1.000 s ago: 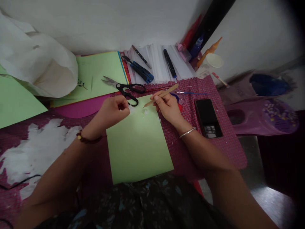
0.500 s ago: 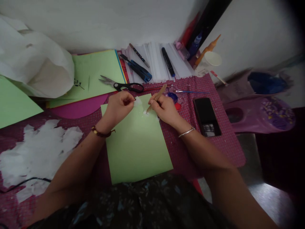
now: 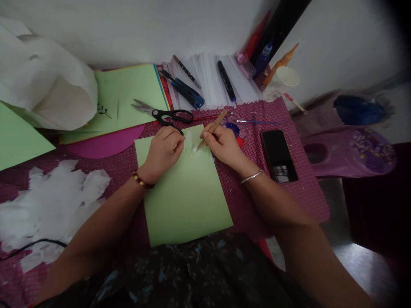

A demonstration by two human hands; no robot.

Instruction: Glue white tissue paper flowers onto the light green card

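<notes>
Right hand (image 3: 221, 144): I've got its fingers pinched shut around a wooden stick (image 3: 215, 122), long axis slanting down-left to a white smear (image 3: 195, 149) near the top of the green paper sheet (image 3: 189, 196). Smear sits just left of those fingertips; right is nearer. Left hand (image 3: 164, 150) is over the sheet's upper-left part, fingers curled; can't tell if they hold anything. Stick slim, matte; smear irregular; sheet smooth, rectangular, on checked cloth (image 3: 250, 201).
</notes>
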